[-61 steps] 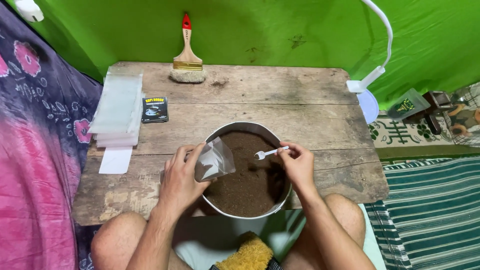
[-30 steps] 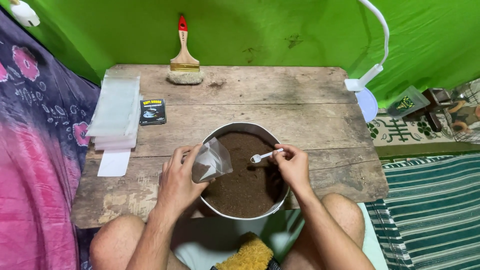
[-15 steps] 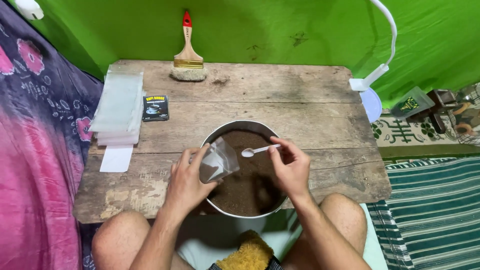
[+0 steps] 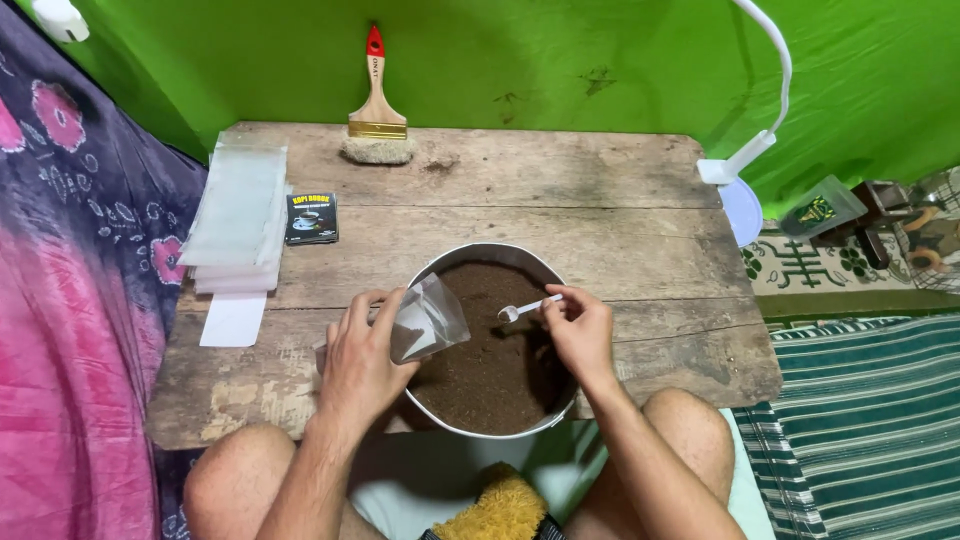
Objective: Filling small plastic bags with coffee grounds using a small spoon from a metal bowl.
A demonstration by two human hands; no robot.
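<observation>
Head view: my left hand (image 4: 358, 365) is gripping a clear pouch (image 4: 428, 320) over the bowl (image 4: 432, 270) of brown powder (image 4: 490, 370) at the counter's (image 4: 560, 200) near edge, right hand (image 4: 578, 335) fingers pinching a white spoon (image 4: 525, 308).

Bright, even light; sharp, slight wide-angle.

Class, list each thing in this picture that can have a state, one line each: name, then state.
Left hand: grips the pouch.
Pouch: open, tilted, some brown powder inside.
Right hand: pinches the spoon's handle.
Spoon: held over the bowl.
Bowl: nearly full of brown powder.
Brush: propped against the wall.
Bags: stacked flat.
</observation>
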